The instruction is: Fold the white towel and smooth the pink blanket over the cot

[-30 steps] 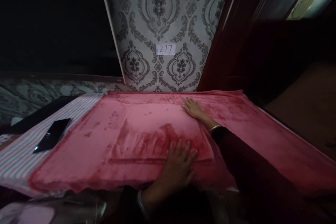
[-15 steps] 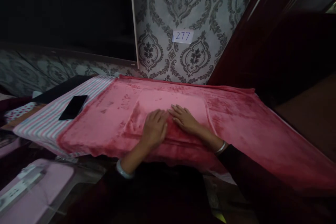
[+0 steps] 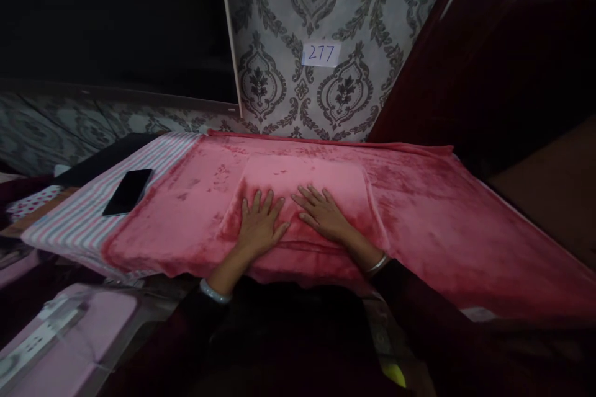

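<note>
A pink plush cloth [image 3: 419, 211] lies spread over a table, with a smaller folded pink piece [image 3: 302, 177] on top of it near the middle. My left hand [image 3: 258, 226] rests flat on the near edge of that folded piece, fingers spread. My right hand [image 3: 323, 214] lies flat beside it, fingers apart and pointing left and away. Both hands press on the fabric and hold nothing. A bangle shows on each wrist, above dark sleeves.
A black phone [image 3: 128, 191] lies on a striped cloth [image 3: 79, 220] at the left end of the table. A paper label reading 277 [image 3: 321, 53] is stuck on the patterned wall. A pink box [image 3: 56, 347] sits low at the left. Dark wood stands at right.
My hands came together at the middle of the folded piece from positions far apart. Since half a second ago my left hand's fingers have spread out flat.
</note>
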The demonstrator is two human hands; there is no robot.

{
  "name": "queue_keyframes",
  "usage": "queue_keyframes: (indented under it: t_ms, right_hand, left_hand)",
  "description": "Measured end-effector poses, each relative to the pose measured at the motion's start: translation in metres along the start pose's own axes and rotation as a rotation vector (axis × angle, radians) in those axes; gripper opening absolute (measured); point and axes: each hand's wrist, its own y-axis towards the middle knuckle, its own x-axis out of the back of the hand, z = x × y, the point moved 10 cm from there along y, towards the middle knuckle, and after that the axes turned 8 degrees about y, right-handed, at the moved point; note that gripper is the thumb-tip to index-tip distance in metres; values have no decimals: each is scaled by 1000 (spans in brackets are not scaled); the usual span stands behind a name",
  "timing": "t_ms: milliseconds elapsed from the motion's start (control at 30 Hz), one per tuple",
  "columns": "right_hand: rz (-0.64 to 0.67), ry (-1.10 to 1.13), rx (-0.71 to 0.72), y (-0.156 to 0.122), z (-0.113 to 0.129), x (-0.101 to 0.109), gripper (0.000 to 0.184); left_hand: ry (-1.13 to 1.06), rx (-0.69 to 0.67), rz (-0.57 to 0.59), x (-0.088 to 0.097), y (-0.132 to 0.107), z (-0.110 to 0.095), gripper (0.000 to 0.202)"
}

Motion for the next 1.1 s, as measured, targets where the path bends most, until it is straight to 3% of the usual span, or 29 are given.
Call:
queue_keyframes:
  t_ms: [133,267,367,533,667,867,1100]
  right_hand:
    - [-32,52,-94,-17,-15,11,59]
    - [-124,38,-238,-73,-48,20,57]
    - [-273,67,-289,-123,-67,20,55]
    - [-499,292,-376,-176,-86,11,60]
    - [-593,463,-554,-189,-109,6,70]
    - [-668,701,-734,-181,-141,7,87]
    - [-707,884,-633,-163,-140,24,85]
  left_hand:
    - [1,-3,44,6,-5,14,68]
    - [9,65,55,8,-21,49,62]
    - [-57,141,13,4,-33,74,60]
    - [-249,175,-118,4,-43,86,57]
    - [-403,358,-172,9,-45,112,62]
    - [-651,645,-5,-9,-30,150,86]
    - [-895,542,-82,-1,-14,147,74]
